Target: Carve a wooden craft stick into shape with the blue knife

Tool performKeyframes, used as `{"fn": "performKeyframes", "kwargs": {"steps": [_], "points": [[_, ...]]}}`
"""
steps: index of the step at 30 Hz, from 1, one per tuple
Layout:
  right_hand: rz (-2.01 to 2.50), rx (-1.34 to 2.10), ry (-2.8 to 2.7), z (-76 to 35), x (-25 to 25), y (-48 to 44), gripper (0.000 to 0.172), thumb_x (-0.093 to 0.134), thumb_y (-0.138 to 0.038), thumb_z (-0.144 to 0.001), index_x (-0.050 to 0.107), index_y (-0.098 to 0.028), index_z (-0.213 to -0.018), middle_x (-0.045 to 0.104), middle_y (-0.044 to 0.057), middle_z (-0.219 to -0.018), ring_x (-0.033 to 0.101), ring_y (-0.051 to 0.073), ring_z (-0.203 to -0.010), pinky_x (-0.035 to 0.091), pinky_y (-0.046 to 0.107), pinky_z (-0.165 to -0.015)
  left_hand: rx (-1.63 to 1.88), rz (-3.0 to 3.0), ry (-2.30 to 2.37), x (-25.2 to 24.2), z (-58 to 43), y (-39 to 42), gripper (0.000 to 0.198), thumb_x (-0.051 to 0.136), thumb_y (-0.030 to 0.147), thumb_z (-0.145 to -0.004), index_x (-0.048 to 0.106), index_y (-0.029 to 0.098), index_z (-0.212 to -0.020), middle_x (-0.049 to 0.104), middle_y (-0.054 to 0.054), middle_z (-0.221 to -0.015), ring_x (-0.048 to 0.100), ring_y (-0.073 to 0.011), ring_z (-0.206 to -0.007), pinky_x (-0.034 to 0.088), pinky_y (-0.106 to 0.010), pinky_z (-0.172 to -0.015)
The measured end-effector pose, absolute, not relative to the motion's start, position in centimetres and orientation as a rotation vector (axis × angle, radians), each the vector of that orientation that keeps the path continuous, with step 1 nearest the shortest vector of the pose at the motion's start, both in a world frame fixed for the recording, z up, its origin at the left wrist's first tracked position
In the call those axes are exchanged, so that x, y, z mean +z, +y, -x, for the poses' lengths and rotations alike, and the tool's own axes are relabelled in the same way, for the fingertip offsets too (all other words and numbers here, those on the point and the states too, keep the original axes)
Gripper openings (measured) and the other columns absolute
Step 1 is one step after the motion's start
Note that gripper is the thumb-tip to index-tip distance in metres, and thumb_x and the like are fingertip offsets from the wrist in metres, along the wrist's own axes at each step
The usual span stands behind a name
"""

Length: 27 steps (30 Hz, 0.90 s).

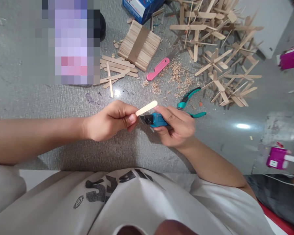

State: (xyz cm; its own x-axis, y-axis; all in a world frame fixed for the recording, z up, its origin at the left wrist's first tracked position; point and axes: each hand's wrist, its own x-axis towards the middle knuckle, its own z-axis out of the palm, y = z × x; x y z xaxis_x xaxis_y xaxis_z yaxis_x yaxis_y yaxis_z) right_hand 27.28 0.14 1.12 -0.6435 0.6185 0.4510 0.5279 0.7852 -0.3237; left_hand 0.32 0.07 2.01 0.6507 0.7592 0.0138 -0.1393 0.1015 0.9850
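My left hand [112, 122] pinches one end of a wooden craft stick [147, 108], which slants up to the right. In my right hand [177, 125] is a blue utility knife [159, 120], its dark blade pointing left, close under the stick and near my left fingertips. The tip of my right index finger is at the stick's rounded far end; I cannot tell whether it touches. Green-handled pliers [183, 102] lie just beyond my right hand, their jaws hidden from view.
Banded craft sticks [139, 45] lie beyond my hands, with loose sticks [120, 65] beside them. A pink folding saw [158, 69] rests near wood shavings [178, 75]. Crossed-stick pieces [218, 62] pile up at the far right, and a blue box [142, 9] stands at the back.
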Motion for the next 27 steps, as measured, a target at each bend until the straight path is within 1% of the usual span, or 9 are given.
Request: {"fn": "performKeyframes", "kwargs": {"steps": [3,8,10,14,18,21,24,27], "points": [[0.85,0.192,-2.417,-27.3,1.0,0.2,0.054,0.044,-0.054,-0.117,0.072,-0.012,-0.134,0.069,0.005,-0.079,0.06,0.015,-0.064,0.043,0.03,-0.059,0.727,-1.266,0.586,1.9,-0.3,0.0,0.071,0.059,0.075,-0.106,0.057,0.016,-0.065,0.049,0.003,-0.057,0.038,-0.0075,-0.053,0.028,-0.025,-0.049],[0.884,0.167,-2.399,-27.4,0.1,0.7,0.06,0.041,-0.059,-0.116,0.075,-0.012,-0.133,0.065,0.003,-0.075,0.057,0.016,-0.061,0.041,0.031,-0.058,0.661,-1.076,0.508,1.7,-0.5,0.1,0.065,0.064,0.07,-0.105,0.058,0.017,-0.07,0.038,0.007,-0.053,0.027,-0.0061,-0.048,0.021,-0.026,-0.047],[0.892,0.196,-2.368,-27.4,-0.2,0.8,0.061,0.041,-0.061,-0.116,0.076,-0.013,-0.13,0.065,0.003,-0.073,0.057,0.016,-0.059,0.041,0.031,-0.058,0.69,-1.03,0.514,1.5,-0.6,0.1,0.061,0.067,0.068,-0.106,0.06,0.017,-0.072,0.039,0.007,-0.054,0.028,-0.0064,-0.047,0.02,-0.026,-0.047],[0.881,0.196,-2.348,-27.3,-0.4,1.0,0.06,0.042,-0.061,-0.115,0.077,-0.015,-0.127,0.07,0.005,-0.076,0.061,0.017,-0.06,0.043,0.031,-0.058,0.76,-1.005,0.563,1.3,-0.8,-0.1,0.058,0.071,0.066,-0.103,0.062,0.017,-0.074,0.042,0.006,-0.054,0.03,-0.0072,-0.048,0.02,-0.026,-0.047],[0.832,0.193,-2.328,-27.2,-0.4,1.1,0.054,0.045,-0.056,-0.116,0.075,-0.014,-0.131,0.069,0.003,-0.075,0.061,0.017,-0.06,0.046,0.03,-0.06,0.763,-1.042,0.567,1.2,-0.9,-0.2,0.059,0.069,0.068,-0.104,0.062,0.017,-0.075,0.043,0.005,-0.056,0.032,-0.0078,-0.048,0.021,-0.026,-0.046],[0.836,0.194,-2.354,-27.2,-0.2,1.1,0.055,0.044,-0.055,-0.116,0.074,-0.013,-0.135,0.068,0.003,-0.076,0.061,0.017,-0.062,0.047,0.03,-0.061,0.746,-1.071,0.557,1.4,-0.8,-0.1,0.061,0.066,0.068,-0.105,0.06,0.017,-0.074,0.043,0.005,-0.057,0.031,-0.0077,-0.049,0.022,-0.027,-0.047],[0.846,0.211,-2.386,-27.3,0.2,1.0,0.055,0.044,-0.055,-0.117,0.073,-0.013,-0.137,0.067,0.003,-0.077,0.06,0.016,-0.062,0.047,0.03,-0.061,0.721,-1.146,0.551,1.7,-0.6,0.2,0.062,0.064,0.067,-0.107,0.059,0.018,-0.07,0.041,0.005,-0.055,0.031,-0.0083,-0.05,0.023,-0.027,-0.048],[0.844,0.255,-2.385,-27.2,0.5,0.8,0.054,0.045,-0.055,-0.117,0.073,-0.014,-0.138,0.068,0.003,-0.079,0.06,0.015,-0.063,0.046,0.029,-0.06,0.722,-1.216,0.572,1.9,-0.6,0.3,0.062,0.064,0.063,-0.108,0.057,0.018,-0.066,0.044,0.004,-0.056,0.035,-0.0089,-0.052,0.026,-0.026,-0.05]]}}
